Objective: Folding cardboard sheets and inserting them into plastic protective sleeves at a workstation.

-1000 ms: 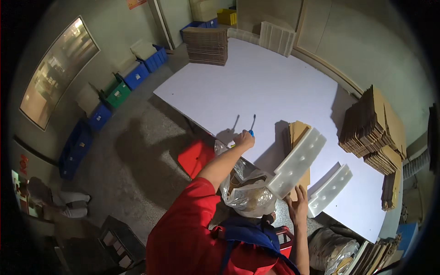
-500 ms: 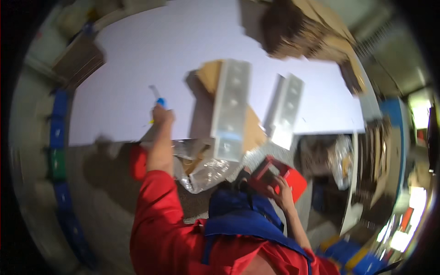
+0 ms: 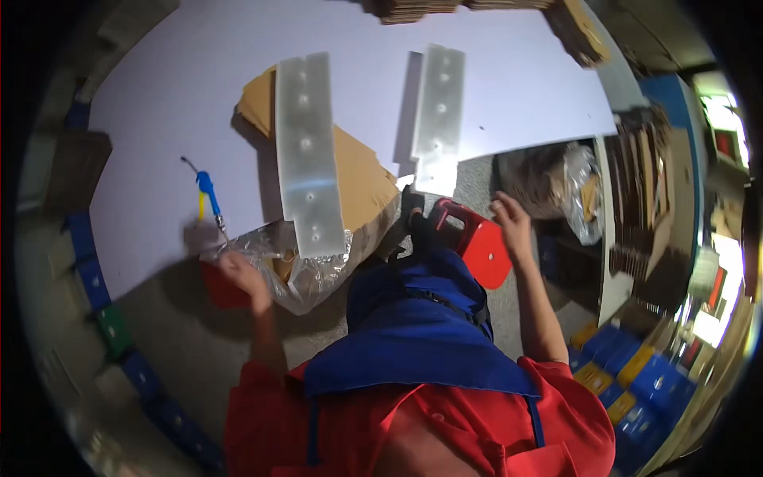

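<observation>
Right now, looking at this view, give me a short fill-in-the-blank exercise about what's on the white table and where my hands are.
1. Two long pale metal plates lie on the white table; the left plate rests partly on a sheet of ____.
2. The right hand is at the ____ stool.
3. The left hand is by the crinkled clear ____ bag.
4. The small tool on the table has a ____ handle.

Missing words: cardboard; red; plastic; blue
</observation>
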`<state>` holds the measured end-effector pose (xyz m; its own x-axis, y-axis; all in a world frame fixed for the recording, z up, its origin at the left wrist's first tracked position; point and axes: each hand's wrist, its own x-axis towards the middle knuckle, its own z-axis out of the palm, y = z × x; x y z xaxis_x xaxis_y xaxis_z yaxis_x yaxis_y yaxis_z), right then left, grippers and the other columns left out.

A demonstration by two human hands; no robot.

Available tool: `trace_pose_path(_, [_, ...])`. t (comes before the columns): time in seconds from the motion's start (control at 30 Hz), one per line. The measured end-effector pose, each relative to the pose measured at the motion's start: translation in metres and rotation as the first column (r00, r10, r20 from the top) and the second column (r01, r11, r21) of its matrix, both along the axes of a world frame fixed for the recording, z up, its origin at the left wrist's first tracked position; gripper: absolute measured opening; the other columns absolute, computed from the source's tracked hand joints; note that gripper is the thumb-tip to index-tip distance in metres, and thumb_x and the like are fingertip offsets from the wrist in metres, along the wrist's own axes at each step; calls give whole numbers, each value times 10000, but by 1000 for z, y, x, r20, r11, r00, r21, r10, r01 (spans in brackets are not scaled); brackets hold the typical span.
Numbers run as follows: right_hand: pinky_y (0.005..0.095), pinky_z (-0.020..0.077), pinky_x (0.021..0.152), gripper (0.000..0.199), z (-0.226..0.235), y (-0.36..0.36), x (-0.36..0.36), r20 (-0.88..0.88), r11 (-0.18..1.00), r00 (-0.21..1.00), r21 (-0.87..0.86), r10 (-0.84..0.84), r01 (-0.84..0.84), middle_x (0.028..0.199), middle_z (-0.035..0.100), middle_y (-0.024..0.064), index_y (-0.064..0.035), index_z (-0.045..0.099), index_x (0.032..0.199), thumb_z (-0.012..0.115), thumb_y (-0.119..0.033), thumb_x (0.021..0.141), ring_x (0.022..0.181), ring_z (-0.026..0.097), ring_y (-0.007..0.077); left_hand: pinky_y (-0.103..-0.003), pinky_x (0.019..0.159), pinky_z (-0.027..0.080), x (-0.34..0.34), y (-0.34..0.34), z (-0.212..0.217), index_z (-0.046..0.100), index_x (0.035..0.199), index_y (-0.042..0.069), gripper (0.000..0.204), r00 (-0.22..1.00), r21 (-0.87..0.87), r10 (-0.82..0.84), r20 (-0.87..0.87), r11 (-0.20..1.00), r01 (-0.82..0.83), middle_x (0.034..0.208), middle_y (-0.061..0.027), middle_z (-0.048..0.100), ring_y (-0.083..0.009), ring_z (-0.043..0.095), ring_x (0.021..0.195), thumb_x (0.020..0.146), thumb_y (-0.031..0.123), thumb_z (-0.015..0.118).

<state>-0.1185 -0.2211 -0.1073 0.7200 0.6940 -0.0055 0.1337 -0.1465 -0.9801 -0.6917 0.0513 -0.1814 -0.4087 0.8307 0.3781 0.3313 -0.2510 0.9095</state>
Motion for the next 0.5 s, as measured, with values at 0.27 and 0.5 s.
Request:
trace_pose_path(0.27, [369,510,1006,597,94,237,211,170,961,947,-26,274,-274,1319,630,221,59,538,1391,667,-342,968,1199,620,296,-354,824,508,252,-204,15,654,1157,-8,291,927,-631,-371,53,707,319,969,-101,696,-208,644,881,947,192,637])
trace_pose_path(0.5, [461,450,1064,881,105,422,273,176,539,522,-456,835,-708,1365,583,260,34,525,1414,718,-597,829,1239,553,424,-384,993,479,461,-153,-22,510,1392,12,487,840,-521,-491,231,667,533,1267,-160,648,-289,630,1130,940,169,604])
